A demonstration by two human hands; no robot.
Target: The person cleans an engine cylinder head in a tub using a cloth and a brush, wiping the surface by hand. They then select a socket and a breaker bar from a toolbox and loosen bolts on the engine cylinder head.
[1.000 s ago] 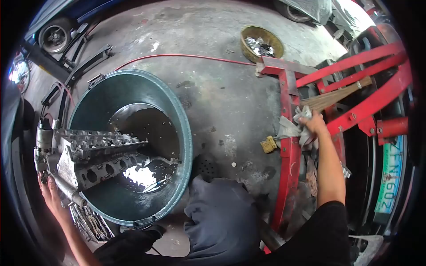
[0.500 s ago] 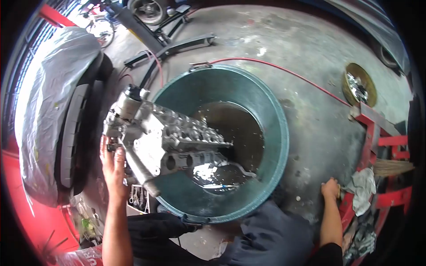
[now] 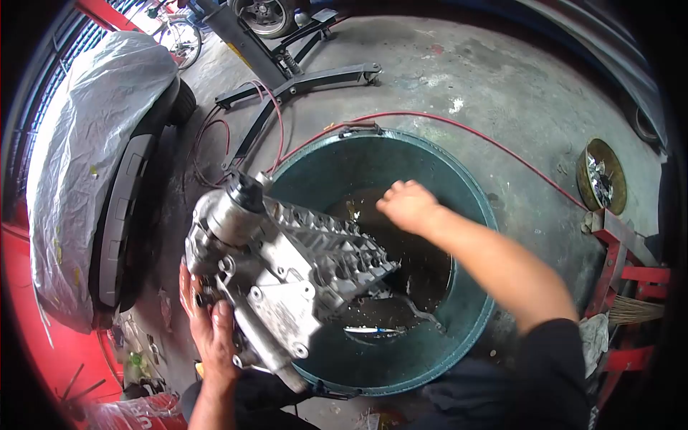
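A silvery cylinder head (image 3: pixel 287 279) with a round black-capped housing (image 3: pixel 233 204) at its near end leans tilted over the left part of the green tub (image 3: pixel 476 208). My left hand (image 3: pixel 208 315) grips its left end, the fingers around the housing side and the thumb toward me. Over the tub, beyond the far end of the cylinder head, is my right hand (image 3: pixel 408 206), its fingers curled closed. Whatever it may hold is hidden. Dark liquid (image 3: pixel 423 279) lies in the tub, and a thin white-and-blue object (image 3: pixel 374 331) shows at its near side.
A plastic-covered car bumper (image 3: pixel 107 143) stands at the left. A black wheeled stand (image 3: pixel 294 86) and a red hose (image 3: pixel 459 127) lie beyond the tub. At the right are a basin of metal parts (image 3: pixel 591 179), a red stand (image 3: pixel 613 265) and a rag (image 3: pixel 593 340).
My right hand has moved from beside the red stand, leftward and forward, to over the tub. The cylinder head has turned in my left hand, its near end now closer to me.
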